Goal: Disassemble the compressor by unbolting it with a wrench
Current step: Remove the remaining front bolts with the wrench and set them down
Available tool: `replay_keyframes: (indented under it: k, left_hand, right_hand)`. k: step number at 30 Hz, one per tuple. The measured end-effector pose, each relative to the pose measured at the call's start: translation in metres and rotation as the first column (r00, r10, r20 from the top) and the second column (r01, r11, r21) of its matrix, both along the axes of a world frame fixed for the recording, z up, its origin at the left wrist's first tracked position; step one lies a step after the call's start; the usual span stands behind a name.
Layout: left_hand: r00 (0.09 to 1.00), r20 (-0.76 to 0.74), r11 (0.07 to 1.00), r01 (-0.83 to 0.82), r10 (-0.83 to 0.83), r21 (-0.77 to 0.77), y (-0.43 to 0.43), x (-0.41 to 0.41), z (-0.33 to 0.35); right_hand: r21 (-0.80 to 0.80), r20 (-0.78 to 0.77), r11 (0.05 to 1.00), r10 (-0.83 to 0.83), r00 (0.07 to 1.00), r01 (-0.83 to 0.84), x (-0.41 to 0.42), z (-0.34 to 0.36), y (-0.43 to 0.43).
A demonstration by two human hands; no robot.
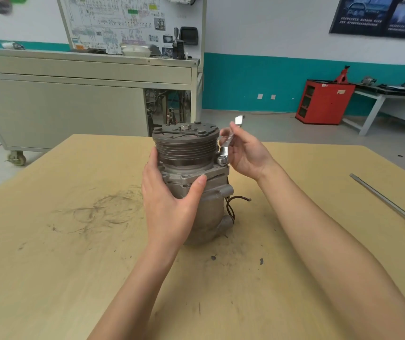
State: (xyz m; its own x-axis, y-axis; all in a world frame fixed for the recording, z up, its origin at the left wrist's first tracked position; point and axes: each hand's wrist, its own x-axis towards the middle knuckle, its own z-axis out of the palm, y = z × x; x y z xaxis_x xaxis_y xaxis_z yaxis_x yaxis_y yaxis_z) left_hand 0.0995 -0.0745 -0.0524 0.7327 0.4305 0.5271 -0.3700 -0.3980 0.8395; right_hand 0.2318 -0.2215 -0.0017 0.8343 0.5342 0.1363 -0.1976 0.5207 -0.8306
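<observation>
**A:** Compressor [186, 153] stands upright on the bench [74, 241] at the middle of the frame, pulley end up. Who holds what?

**B:** The left hand [169, 204] wraps the housing, with the thumb across the front flange and the fingers round the far side. The right hand [248, 153] pinches the shank of the wrench [228, 143]. Its ring end sits on a bolt [221, 160] at the flange's right corner, just under the pulley.

**A:** How to do this well?

**B:** I'd press the ring fully down over the bolt head before pulling, and brace hard with the left hand so the body neither twists nor tips. The pulley rim crowds the shank, so the swings will probably be short, with frequent reseating.

**A:** Anything in the way?

**B:** Loose wires [235, 202] trail from the housing's lower right, near the wrench's path. A screwdriver [392, 207] lies well apart at the right edge. Grit on the bench may let the base slide.
</observation>
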Motion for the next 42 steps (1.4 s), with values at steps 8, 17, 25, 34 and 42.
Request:
replay_keyframes:
  k: [8, 17, 25, 34, 42]
  left_hand:
    - [1.0, -0.001, 1.0, 0.004, -0.004, -0.004, 0.0, 0.0, -0.002]
    - [1.0, 0.018, 1.0, -0.004, 0.004, 0.007, 0.001, 0.002, -0.002]
    - [1.0, 0.003, 1.0, -0.009, 0.009, 0.006, 0.001, 0.002, -0.002]
    - [1.0, 0.008, 1.0, -0.003, 0.003, -0.003, 0.0, 0.001, -0.001]
    - [1.0, -0.005, 1.0, 0.0, 0.0, -0.004, -0.001, -0.001, 0.001]
  right_hand:
    - [0.02, 0.537, 0.783, -0.533, 0.653, 0.622, -0.068, 0.023, -0.02]
    - [0.126, 0.915, 0.556, -0.385, 0.121, 0.821, -0.111, 0.0, -0.015]
    - [0.196, 0.805, 0.602, -0.55, 0.224, 0.774, -0.119, -0.01, -0.007]
    - [0.264, 0.924, 0.454, -0.372, -0.088, 0.851, -0.116, -0.018, -0.008]
    - [0.165, 0.82, 0.62, -0.518, 0.243, 0.767, -0.105, -0.012, -0.013]
